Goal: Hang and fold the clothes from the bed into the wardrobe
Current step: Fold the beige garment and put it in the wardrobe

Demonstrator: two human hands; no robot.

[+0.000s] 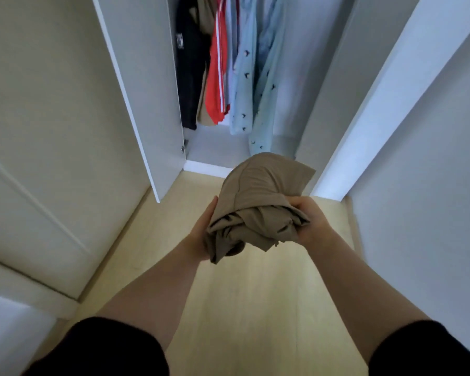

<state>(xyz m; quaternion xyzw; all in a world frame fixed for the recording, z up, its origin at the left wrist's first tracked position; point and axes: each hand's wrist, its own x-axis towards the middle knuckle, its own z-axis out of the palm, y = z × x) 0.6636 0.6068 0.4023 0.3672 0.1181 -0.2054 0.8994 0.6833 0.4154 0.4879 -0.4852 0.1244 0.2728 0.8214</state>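
A folded beige garment (pixel 258 196) is held out in front of me above the wooden floor, just short of the open wardrobe (pixel 217 147). My left hand (pixel 201 229) supports its left side from underneath, palm against the cloth with the fingers hidden beneath it. My right hand (pixel 310 221) grips the bunched right end, fingers curled into the fabric. Inside the wardrobe hang a black garment (pixel 190 71), a red one with white stripes (pixel 216 77) and pale blue patterned shirts (pixel 255 77).
The wardrobe's left door (pixel 141 90) and right door (pixel 385 90) both stand open, flanking a narrow strip of light wooden floor (pixel 244 308). A white panelled door or wall (pixel 38 158) is on my left, a plain wall on my right.
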